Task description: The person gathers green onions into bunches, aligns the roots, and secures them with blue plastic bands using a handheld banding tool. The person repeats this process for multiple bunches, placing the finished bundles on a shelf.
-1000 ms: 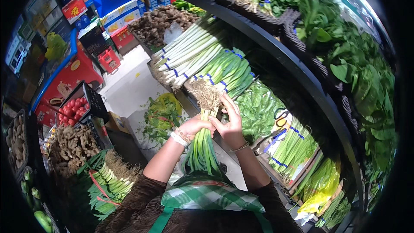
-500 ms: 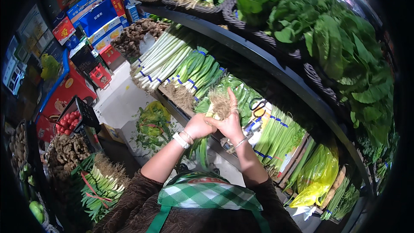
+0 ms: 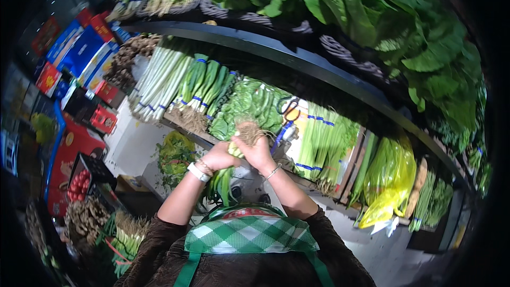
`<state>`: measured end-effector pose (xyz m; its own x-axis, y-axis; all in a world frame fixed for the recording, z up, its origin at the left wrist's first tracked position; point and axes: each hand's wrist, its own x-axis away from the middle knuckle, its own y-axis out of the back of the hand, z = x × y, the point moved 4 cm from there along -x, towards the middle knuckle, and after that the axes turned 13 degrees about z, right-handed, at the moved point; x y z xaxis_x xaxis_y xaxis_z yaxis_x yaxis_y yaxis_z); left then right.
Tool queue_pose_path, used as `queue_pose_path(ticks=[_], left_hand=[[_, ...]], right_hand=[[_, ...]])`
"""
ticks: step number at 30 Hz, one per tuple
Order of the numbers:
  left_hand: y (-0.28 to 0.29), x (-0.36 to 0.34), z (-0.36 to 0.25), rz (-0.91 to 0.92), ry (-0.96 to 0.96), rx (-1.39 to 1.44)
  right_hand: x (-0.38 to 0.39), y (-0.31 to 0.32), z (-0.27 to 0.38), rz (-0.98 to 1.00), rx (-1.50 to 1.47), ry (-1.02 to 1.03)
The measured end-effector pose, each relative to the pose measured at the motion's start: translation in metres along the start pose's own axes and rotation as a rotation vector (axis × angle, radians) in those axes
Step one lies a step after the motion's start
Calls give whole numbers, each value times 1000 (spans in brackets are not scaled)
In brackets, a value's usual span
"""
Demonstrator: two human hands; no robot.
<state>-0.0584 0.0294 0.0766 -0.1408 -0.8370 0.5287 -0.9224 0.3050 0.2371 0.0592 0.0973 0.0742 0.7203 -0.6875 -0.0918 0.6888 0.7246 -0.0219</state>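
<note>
Between my hands, in front of the shelf, is a bunch of scallions (image 3: 220, 185). Its shaggy pale roots point up and away, and the green leaves hang below toward my apron. My left hand (image 3: 218, 156), with a white band on its wrist, is closed around the stalks. My right hand (image 3: 257, 155), a bracelet on its wrist, is wrapped against the root end, its thumb near the white stems; some of its fingers are hidden behind the roots. Just beyond the roots lie bagged leafy greens (image 3: 249, 98). Black-handled scissors (image 3: 291, 111) rest to their right.
Banded scallions (image 3: 204, 85) and long white-stemmed leeks (image 3: 162, 79) fill the lower shelf's left. Banded green stalks (image 3: 316, 143) and a yellow bag (image 3: 390, 175) lie right. A dark shelf edge (image 3: 319, 72) overhangs them. Leafy scraps (image 3: 175, 159) sit low at left.
My view has turned, so the shelf sits more level and shifted left. The right hand's raised fingers have come down around the root end. Both hands still hold the scallions.
</note>
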Motion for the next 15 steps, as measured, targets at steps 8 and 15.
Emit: queue_pose_path(ticks=[8,15], left_hand=[[76,14,44,-141,-36,164],[57,-28,55,85,-6,149]], right_hand=[[72,54,-4,-59,643,-26],[94,51,-35,-124,1087,33]])
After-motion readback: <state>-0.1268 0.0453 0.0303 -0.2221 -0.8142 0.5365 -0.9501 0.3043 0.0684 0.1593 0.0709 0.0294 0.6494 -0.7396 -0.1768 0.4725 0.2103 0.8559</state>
